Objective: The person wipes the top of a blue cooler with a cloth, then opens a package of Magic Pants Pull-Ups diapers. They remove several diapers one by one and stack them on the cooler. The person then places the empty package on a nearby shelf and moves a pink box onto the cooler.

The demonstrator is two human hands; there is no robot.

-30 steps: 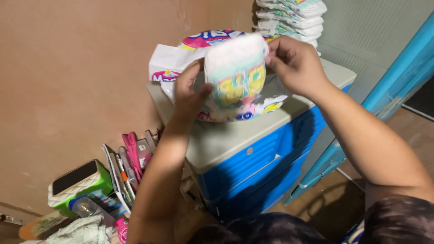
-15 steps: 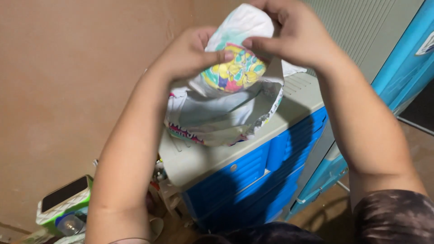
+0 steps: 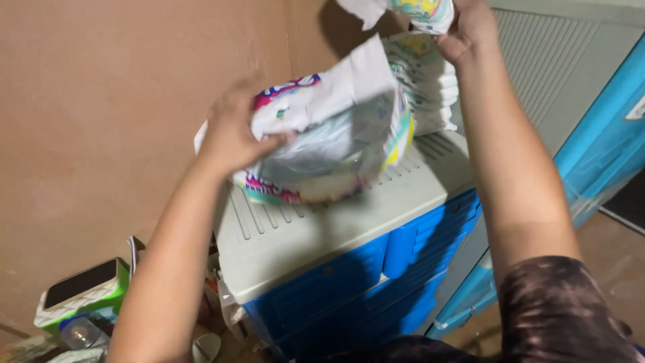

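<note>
1. A green box with a dark flat top (image 3: pixel 84 292) stands low by the brown wall, at the far left of the head view, with a clear plastic bottle (image 3: pixel 79 331) just below it.
2. The left hand (image 3: pixel 232 131) is closed on the crumpled white plastic diaper bag with pink, blue and yellow print (image 3: pixel 329 128), its thumb pressed inside the torn-open mouth and its fingers behind the bag's left side.
3. The bag hangs just above the back part of the grey ribbed top (image 3: pixel 316 228) of a blue plastic cabinet (image 3: pixel 376 275); whether its lower edge touches the top I cannot tell. Its pink and blue lettered band runs along the upper left and lower rim, and the silvery inside shows through the opening.
4. A stack of folded white diapers (image 3: pixel 423 87) stands on the back right corner of the grey top, just beside the bag's right edge.
5. The right hand (image 3: pixel 467 27) is shut on one folded white diaper with yellow and green print (image 3: pixel 416 10), held directly over the stack at the upper edge of the view.
6. A blue panel (image 3: pixel 605 134) leans at the far right.
</note>
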